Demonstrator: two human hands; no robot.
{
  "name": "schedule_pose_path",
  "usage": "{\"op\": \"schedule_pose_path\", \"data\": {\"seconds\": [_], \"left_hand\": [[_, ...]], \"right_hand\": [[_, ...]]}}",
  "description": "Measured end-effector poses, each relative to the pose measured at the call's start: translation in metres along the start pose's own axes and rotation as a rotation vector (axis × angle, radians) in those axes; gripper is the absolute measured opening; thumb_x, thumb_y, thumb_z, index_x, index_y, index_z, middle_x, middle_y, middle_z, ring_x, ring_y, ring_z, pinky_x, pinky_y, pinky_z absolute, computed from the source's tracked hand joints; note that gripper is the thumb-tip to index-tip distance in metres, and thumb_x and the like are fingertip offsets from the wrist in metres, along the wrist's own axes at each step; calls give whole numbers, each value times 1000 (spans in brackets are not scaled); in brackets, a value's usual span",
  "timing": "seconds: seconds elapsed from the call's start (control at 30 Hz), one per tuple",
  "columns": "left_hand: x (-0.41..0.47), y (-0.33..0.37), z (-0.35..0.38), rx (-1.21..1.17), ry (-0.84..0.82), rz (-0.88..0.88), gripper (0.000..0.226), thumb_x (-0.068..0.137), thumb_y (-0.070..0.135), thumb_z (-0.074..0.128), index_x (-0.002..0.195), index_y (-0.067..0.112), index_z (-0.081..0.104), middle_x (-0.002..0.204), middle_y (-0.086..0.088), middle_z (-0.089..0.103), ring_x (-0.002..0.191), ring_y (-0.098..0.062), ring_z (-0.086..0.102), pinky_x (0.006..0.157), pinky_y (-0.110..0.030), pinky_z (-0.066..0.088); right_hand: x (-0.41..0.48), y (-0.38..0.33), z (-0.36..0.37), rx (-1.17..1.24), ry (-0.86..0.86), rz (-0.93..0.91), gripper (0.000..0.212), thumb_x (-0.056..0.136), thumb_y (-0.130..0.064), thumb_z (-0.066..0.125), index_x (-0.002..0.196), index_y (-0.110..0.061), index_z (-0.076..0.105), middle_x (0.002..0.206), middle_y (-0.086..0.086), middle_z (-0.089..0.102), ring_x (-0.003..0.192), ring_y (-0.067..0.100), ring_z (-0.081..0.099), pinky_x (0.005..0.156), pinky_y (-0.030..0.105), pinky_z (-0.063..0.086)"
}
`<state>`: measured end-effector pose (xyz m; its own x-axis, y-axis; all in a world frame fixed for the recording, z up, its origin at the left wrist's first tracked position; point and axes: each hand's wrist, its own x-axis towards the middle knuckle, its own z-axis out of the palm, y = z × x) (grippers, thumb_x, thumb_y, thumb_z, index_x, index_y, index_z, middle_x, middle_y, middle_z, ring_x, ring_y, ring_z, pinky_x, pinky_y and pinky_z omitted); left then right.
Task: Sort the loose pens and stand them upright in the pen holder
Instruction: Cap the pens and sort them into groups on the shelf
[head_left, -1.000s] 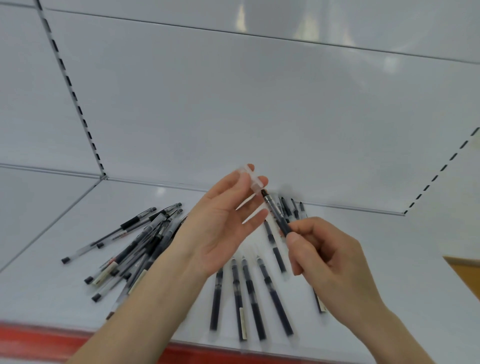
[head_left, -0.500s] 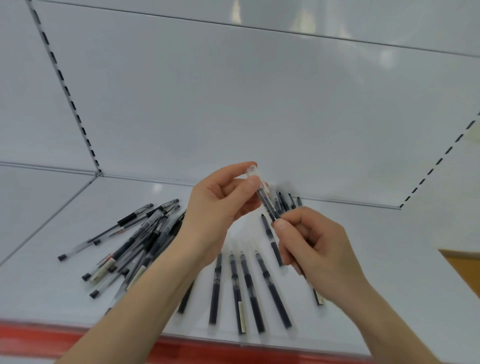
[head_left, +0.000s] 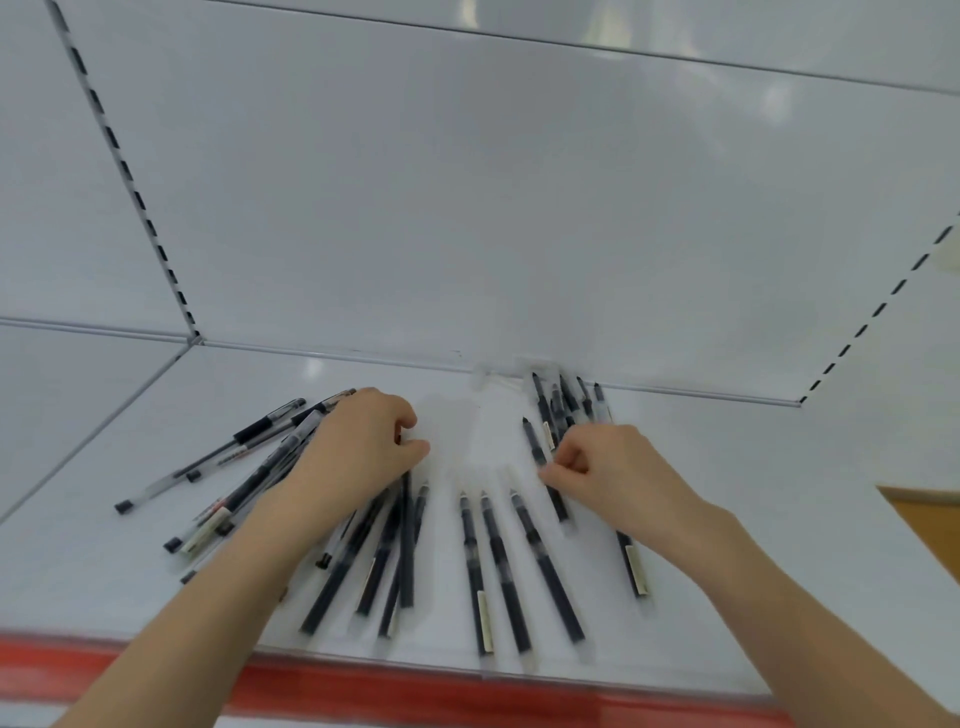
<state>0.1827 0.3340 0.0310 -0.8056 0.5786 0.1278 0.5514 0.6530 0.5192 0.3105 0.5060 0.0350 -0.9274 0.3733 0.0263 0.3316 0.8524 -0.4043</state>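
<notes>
Where the red front edge meets the white shelf, loose pens lie fanned flat. Left hand and right hand rest among them, fingers curled; whether either grips a pen cannot be told. Rear pens cluster against the white back panel

Bare left hand, bare right hand, both forearms uncovered as far as the view shows

A white shelf has a red strip along its near edge, a plain white wall behind it, a row of dark slots on the far left, another row on the right, and something orange-brown at the right side.
</notes>
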Motion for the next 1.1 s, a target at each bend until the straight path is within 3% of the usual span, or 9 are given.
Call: {"op": "schedule_pose_path", "data": {"seconds": [0.17,0.27,0.4,0.5,0.6,0.77,0.83,0.97,1.1], "left_hand": [[15,4,2,56,-22,54,32,85,28,61,113,11,61,97,-2,51,92,-20,53,82,-25,37],[37,16,9,-26,16,125,26,87,18,59,109,5,64,107,-10,61,99,-24,57,87,-27,39],[73,24,27,-13,-13,156,28,88,15,56,112,0,60,113,-16,61,104,-28,55,89,-29,40],[91,29,42,36,-88,139,33,88,22,58,112,-1,56,103,-13,55,96,-26,51,82,-30,39],[101,32,50,97,-111,120,23,87,19,58,101,1,55,95,-11,50,86,-23,46,75,-30,38],[104,30,45,74,-83,81,25,89,8,50,110,-2,57,112,-18,60,103,-33,56,84,-32,42],[94,33,33,-211,-111,18,28,89,8,52,116,1,56,102,-17,64,92,-28,61,79,-29,47],[54,45,0,-1147,-301,-151,27,88,1,55,113,7,59,80,-10,67,65,-13,66,60,-18,55],[26,48,-21,-1597,-328,-215,19,84,0,53,101,5,61,74,-8,69,66,-15,70,58,-19,56]], "right_hand": [[5,-6,11,-171,-45,7,23,85,-22,55,89,1,59,90,14,66,83,28,60,69,34,46],[0,1,5,21,-11,54,21,83,-18,55,87,1,64,85,14,69,82,27,64,71,31,50],[-13,11,-12,309,135,122,7,81,-19,59,75,-21,59,64,-9,58,58,4,52,52,6,38],[-21,18,-14,367,163,136,13,80,-18,62,71,-25,56,63,-9,58,55,1,50,53,6,38],[-26,23,-11,367,147,141,15,81,-19,62,71,-27,54,66,-7,58,58,4,50,56,8,39],[-29,25,-11,406,158,143,12,81,-18,62,74,-24,55,68,-7,59,59,4,51,55,8,40],[-28,23,-13,482,163,137,11,81,-16,62,76,-24,55,72,-5,63,61,5,54,56,12,42],[-29,9,-20,629,198,62,22,79,-10,62,79,-29,52,71,4,70,59,8,54,61,24,45],[-36,-13,-27,776,175,-55,16,74,-14,61,79,-27,53,55,-3,64,63,15,61,55,17,43]]}}
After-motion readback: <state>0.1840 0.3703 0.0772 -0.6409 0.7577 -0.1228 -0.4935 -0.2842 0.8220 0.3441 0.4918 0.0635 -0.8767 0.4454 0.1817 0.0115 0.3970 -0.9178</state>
